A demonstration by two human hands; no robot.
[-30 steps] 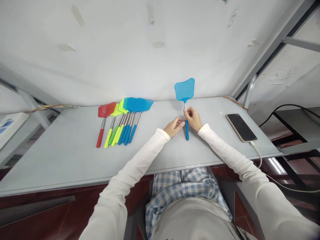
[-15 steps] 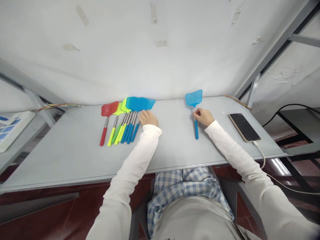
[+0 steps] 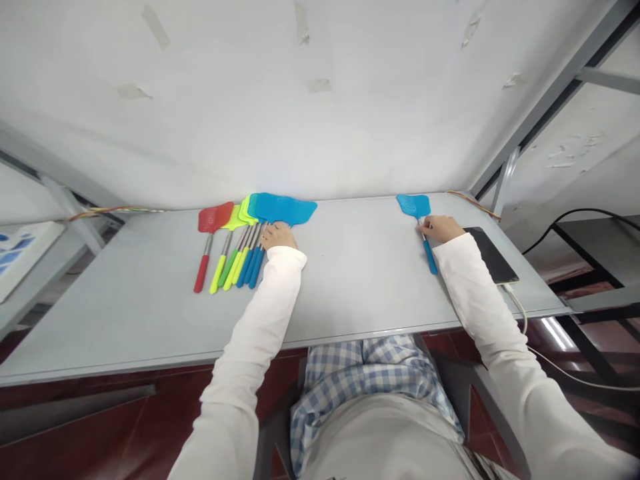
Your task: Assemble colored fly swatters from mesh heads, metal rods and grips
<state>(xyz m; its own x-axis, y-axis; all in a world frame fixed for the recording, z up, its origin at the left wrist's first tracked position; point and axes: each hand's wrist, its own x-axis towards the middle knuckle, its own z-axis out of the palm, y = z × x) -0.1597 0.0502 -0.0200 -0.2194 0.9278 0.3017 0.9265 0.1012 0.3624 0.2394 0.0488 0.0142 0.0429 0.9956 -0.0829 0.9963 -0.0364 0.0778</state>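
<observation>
At the right part of the table, my right hand (image 3: 443, 229) is closed on the metal shaft of a blue fly swatter (image 3: 414, 205), whose head points at the wall. My left hand (image 3: 279, 236) has its fingers curled over the shafts at the right end of a row of swatters. Blue heads (image 3: 285, 209) overlap above that hand, and the rightmost handle is hidden by the hand and sleeve. Further left in the row are yellow-green swatters (image 3: 233, 218), one green handle (image 3: 229, 268) and a red fly swatter (image 3: 215, 217).
A phone (image 3: 490, 257) with a white cable lies just right of my right hand, partly behind the sleeve. The grey table (image 3: 125, 300) runs along a white wall (image 3: 225, 120). Metal frame posts (image 3: 506, 181) stand at both ends.
My right hand has moved right with the blue swatter, close to the phone. My left hand has shifted left onto the blue swatters, and the rightmost blue head has turned slightly.
</observation>
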